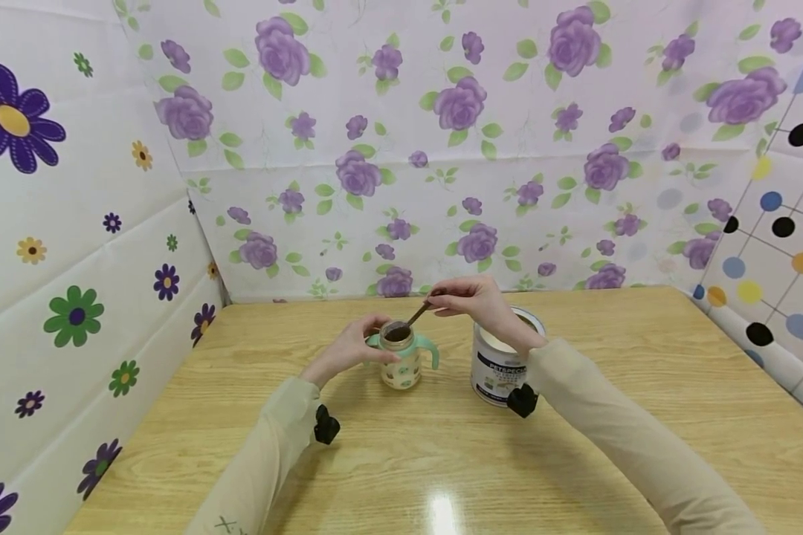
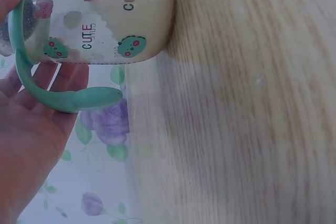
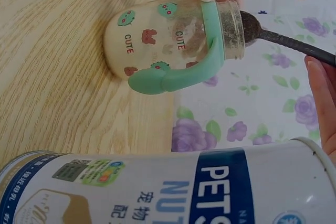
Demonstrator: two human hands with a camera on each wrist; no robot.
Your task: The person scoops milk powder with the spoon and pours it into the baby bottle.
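A clear baby bottle point(image 1: 401, 370) with mint-green side handles and small cartoon prints stands uncapped on the table. Pale powder fills its lower part, as the right wrist view shows. My left hand point(image 1: 356, 345) holds the bottle near its neck, thumb in front and fingers behind. Between thumb and fingers my right hand point(image 1: 471, 299) pinches the handle of a dark spoon point(image 3: 289, 41). The spoon slants down to the left, with its bowl at the bottle's mouth. Beneath my right wrist is a white and navy tin point(image 3: 157, 187), uncovered at the top.
The wooden table point(image 1: 401, 453) meets a flower-print cloth point(image 1: 375, 178) at its back edge. Patterned sheets also hang at the left and right sides. The tin stands to the right of the bottle, with a gap of table between them.
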